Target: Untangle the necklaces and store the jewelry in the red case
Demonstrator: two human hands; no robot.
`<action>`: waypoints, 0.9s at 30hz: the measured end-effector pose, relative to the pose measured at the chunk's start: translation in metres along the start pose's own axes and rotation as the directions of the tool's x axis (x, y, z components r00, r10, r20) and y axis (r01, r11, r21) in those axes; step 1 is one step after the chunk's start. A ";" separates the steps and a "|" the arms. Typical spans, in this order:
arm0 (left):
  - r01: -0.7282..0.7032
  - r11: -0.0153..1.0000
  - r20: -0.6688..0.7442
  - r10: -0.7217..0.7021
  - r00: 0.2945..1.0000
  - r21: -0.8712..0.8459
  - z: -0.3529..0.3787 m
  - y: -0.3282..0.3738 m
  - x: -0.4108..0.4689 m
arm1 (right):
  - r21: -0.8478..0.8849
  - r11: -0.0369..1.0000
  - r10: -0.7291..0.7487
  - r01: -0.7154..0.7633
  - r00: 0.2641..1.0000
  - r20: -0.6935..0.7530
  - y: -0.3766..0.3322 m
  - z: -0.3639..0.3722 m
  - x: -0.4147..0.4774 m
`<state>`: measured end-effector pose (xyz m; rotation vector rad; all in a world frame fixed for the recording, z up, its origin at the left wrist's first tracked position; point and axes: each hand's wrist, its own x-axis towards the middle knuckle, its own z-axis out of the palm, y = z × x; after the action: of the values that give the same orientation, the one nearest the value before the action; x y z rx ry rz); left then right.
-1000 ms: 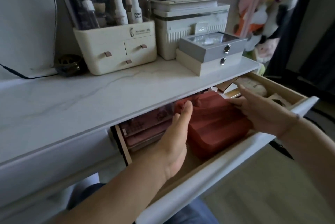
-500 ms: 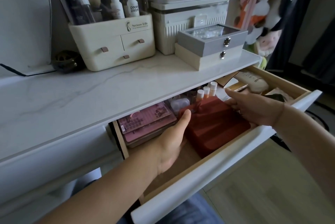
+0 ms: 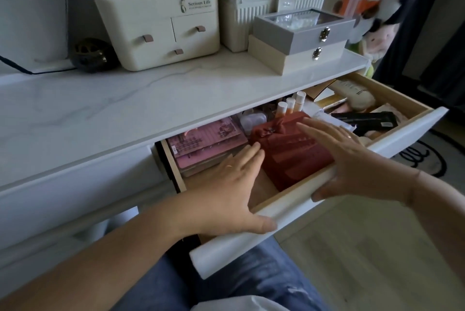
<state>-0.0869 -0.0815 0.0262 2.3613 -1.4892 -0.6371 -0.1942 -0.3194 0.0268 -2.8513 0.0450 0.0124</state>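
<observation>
The red case [image 3: 292,149], a ribbed fabric box with a small bow on top, lies inside the open white drawer [image 3: 314,200] under the marble top. My left hand [image 3: 234,185] reaches into the drawer with straight fingers touching the case's left side, thumb lying over the drawer front. My right hand [image 3: 352,159] spreads flat over the case's right part, fingers straight, thumb hooked at the drawer front. No necklaces show.
Pink booklets [image 3: 208,144] lie left of the case; small tubes [image 3: 289,106] and a clear box stand behind it. A black item [image 3: 367,122] and creams fill the drawer's right end. On top stand a cream organizer [image 3: 161,26] and stacked jewelry boxes [image 3: 302,41].
The drawer has slid further out. Both hands moved back toward me: my left thumb now lies over the drawer front and my right hand spreads over the case.
</observation>
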 end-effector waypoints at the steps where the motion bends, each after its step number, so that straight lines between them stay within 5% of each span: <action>1: -0.014 0.999 -0.041 0.015 0.999 0.034 -0.001 -0.001 0.000 | 0.007 1.000 -0.011 0.012 0.999 -0.042 -0.001 0.001 0.003; 5: 0.045 0.981 -0.273 0.009 0.962 0.190 -0.009 -0.017 0.003 | -0.022 1.000 -0.010 0.005 0.978 -0.207 -0.002 0.006 0.025; 13: 0.418 0.873 -0.593 -0.202 0.780 0.253 -0.031 -0.080 -0.010 | -0.079 0.993 0.037 -0.083 0.887 -0.460 -0.005 0.032 0.104; 19: 0.410 0.872 -0.782 -0.051 0.621 0.269 -0.021 -0.117 -0.017 | -0.037 0.991 0.086 -0.132 0.808 -0.583 -0.010 0.048 0.142; 27: 0.366 0.875 -0.842 0.083 0.533 0.318 -0.014 -0.124 -0.014 | -0.076 0.977 0.110 -0.199 0.778 -0.619 -0.010 0.060 0.149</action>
<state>0.0111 -0.0157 -0.0151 2.4967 -1.0093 0.8981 -0.0452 -0.2975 -0.0296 -2.8420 0.4298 -0.9145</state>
